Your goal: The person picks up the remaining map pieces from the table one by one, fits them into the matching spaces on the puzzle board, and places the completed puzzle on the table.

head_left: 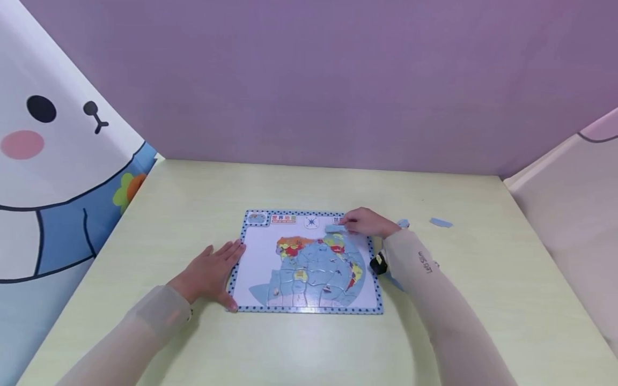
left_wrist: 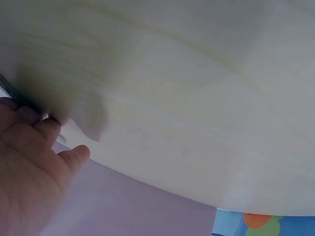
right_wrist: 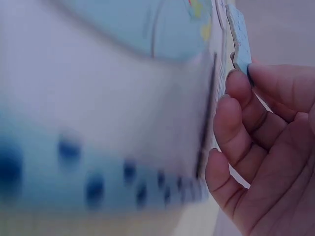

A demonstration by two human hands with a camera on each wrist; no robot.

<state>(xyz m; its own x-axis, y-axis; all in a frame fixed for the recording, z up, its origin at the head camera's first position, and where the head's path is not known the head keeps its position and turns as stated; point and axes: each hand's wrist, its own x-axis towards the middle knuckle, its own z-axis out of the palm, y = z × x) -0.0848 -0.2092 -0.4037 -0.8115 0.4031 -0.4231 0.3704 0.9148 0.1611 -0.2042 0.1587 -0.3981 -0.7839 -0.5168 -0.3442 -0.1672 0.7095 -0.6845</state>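
Note:
A world map jigsaw board (head_left: 258, 257) with a blue dotted border lies on the table, its map partly filled with joined pieces (head_left: 314, 273). My left hand (head_left: 210, 274) rests at the board's left edge, fingers spread and straight, the thumb near the lower left corner. Over the upper right of the map, my right hand (head_left: 368, 222) pinches a light blue puzzle piece (right_wrist: 240, 39) between thumb and index finger. In the right wrist view that piece stands tilted above the board, edge-on. The left wrist view shows only part of the left hand and the table.
Loose blue pieces lie right of the board: one farther out (head_left: 441, 222), another (head_left: 403, 223) beside the right wrist, and one partly hidden (head_left: 395, 282) under the right forearm. A purple panel (head_left: 328, 91) stands behind the table (head_left: 483, 257).

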